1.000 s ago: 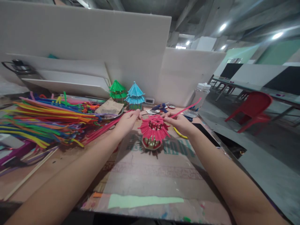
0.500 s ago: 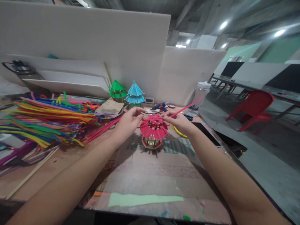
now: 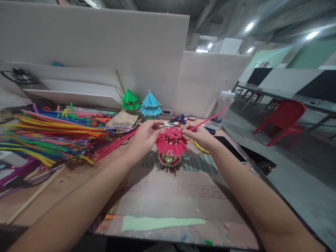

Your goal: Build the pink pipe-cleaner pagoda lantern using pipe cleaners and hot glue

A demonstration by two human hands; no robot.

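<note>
A small pavilion model (image 3: 172, 143) with a two-tier roof of pink pipe cleaners stands upright on the table, on thin posts over a many-sided base. My left hand (image 3: 147, 137) is curled at the upper left of its roof, thumb and fingers closed around the roof edge; the exact contact is partly hidden. On the other side, my right hand (image 3: 197, 135) pinches a long pink pipe cleaner (image 3: 215, 114) close to the roof top. Its free end sticks out to the upper right.
Bundles of colourful pipe cleaners (image 3: 60, 127) lie at left. Behind stand a green pavilion model (image 3: 130, 99) and a blue one (image 3: 150, 104). A blue glue gun (image 3: 179, 119), a clear bottle (image 3: 225, 103) and a dark phone (image 3: 231, 148) are at the back and right.
Both hands keep almost the same pose at the pink roof. The view has shifted very slightly; nothing has been taken up or let go.
</note>
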